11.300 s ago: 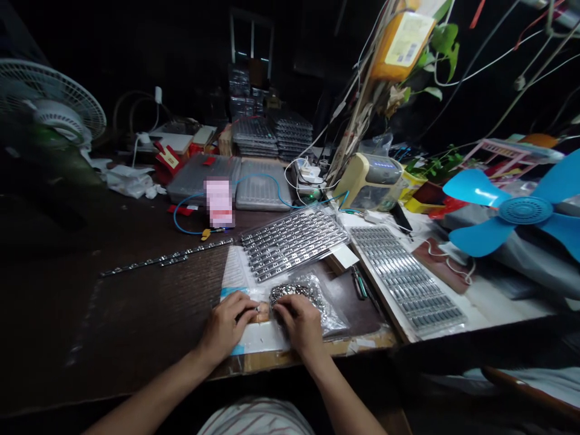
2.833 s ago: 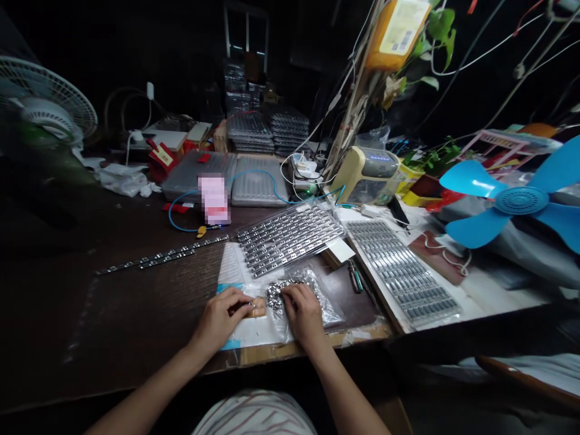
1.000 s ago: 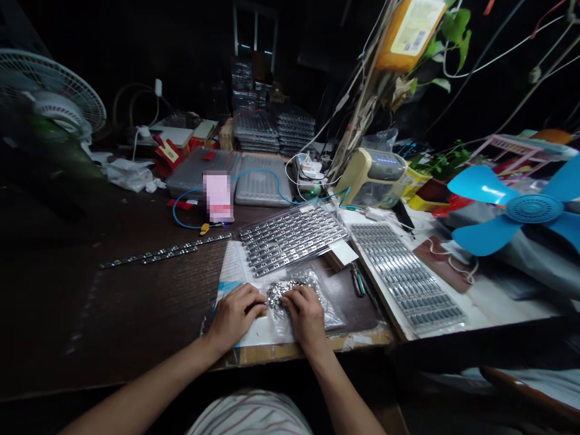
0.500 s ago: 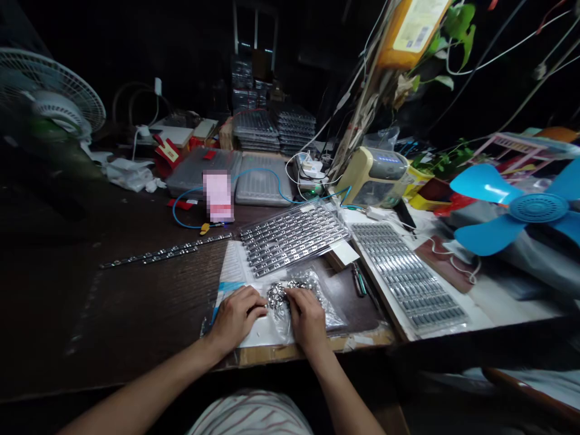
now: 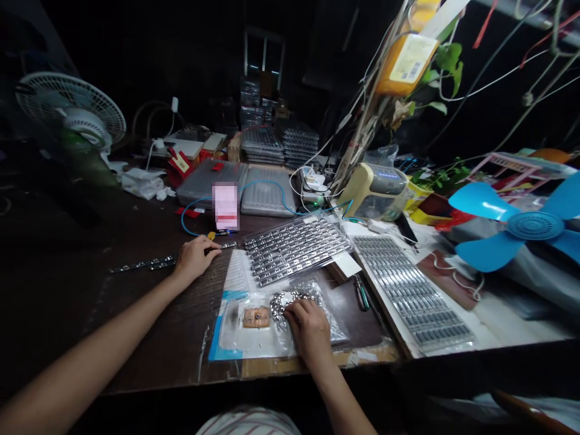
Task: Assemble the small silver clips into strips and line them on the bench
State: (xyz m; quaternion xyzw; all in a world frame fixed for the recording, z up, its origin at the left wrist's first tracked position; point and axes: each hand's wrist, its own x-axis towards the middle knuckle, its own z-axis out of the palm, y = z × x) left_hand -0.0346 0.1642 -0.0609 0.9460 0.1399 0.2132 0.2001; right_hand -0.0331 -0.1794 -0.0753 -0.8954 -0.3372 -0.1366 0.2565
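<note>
Room: dim workspace with dark surroundings, a white desk fan at far left, and a blue fan with broad blades at right, beyond the table's right end.

Table: long, dark wood-grain table, crowded toward the far side and right.

Far side: stacked clear trays beyond two grey plastic cases, a loop of blue cable in front of them, and a cream-coloured device with a lit display at far right of the cases.

Middle: a tilted tray of silver metal strips just beyond a white sheet with blue edging, and a longer tray of silver strips to its right, lying on a pale board.

Near right of the sheet: small green-handled pliers between the longer tray and a clear plastic bag.

Right hand: on a crumpled silvery heap lying on the bag, near the table's front edge, with fingers spread and lightly curled over it; no telling whether anything is gripped.

Left hand: well left of the sheet, at the table's bare dark stretch, with fingers curled and touching a thin metal strip; any grip unclear.

Smallest: a tan pad with a central hole on the sheet, just left of the heap.
</note>
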